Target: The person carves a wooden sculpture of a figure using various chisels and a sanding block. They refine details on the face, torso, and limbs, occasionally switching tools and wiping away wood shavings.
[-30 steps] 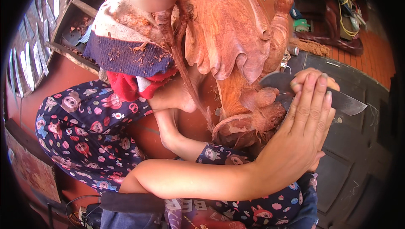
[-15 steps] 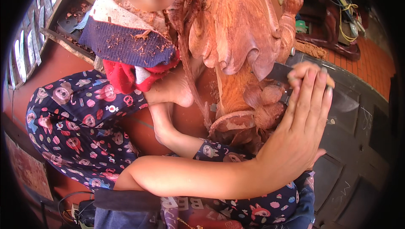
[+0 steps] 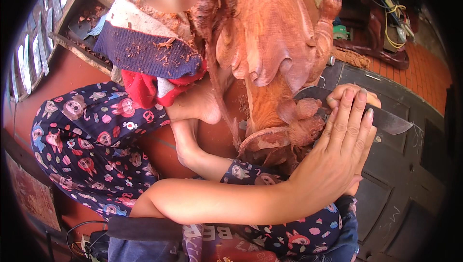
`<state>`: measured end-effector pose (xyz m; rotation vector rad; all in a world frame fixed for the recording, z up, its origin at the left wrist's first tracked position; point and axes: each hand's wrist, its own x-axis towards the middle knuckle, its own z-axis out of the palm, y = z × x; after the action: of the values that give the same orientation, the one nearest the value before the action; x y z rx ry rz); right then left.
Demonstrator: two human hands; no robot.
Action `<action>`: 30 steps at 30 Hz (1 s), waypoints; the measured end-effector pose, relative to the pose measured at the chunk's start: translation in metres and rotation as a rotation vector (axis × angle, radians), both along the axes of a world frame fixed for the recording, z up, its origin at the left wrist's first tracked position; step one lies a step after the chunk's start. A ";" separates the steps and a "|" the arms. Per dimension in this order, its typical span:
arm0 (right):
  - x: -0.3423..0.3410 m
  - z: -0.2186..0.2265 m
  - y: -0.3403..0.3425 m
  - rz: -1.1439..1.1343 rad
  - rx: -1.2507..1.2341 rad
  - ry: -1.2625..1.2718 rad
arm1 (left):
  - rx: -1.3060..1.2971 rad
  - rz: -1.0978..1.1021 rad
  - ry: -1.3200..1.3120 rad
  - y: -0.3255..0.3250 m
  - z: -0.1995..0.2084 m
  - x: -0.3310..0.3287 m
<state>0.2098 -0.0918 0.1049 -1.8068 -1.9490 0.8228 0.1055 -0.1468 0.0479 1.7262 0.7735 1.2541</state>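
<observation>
My left hand (image 3: 337,134) reaches across from the lower left, its fingers stretched out straight and laid over my right hand. My right hand (image 3: 354,94) is mostly covered, with curled fingers showing at the top, closed around a thin flat steel blade (image 3: 393,123). One end of the blade lies by the rounded knobs (image 3: 308,109) of a reddish carved wooden sculpture (image 3: 270,25); its pointed end sticks out to the right. Whether the blade touches the wood I cannot tell. Draped folds and a small carved hand (image 3: 330,5) show higher on the sculpture.
A knitted cloth (image 3: 149,49) strewn with wood shavings is at the upper left, above my bare foot (image 3: 197,105). Rows of metal carving tools (image 3: 29,59) lie at the far left. A dark panelled board (image 3: 376,194) is at the right. Cords (image 3: 398,20) hang beyond it.
The blade has shifted down and to the right, away from the draped fold, and its pointed end shows more sharply. Both hands moved slightly with it; the view shifted a little.
</observation>
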 end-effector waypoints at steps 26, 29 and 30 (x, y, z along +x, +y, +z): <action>0.017 -0.019 0.000 0.154 0.034 0.071 | 0.021 0.162 -0.184 -0.005 -0.002 0.014; 0.021 -0.017 -0.002 0.166 0.013 0.056 | -0.007 0.081 -0.066 -0.012 0.003 0.016; 0.022 -0.016 -0.001 0.170 0.011 0.052 | -0.010 0.082 -0.064 -0.013 0.002 0.015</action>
<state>0.2320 -0.0923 0.0890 -1.6132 -2.0903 0.9011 0.1200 -0.1602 0.0500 1.6526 0.8179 1.3520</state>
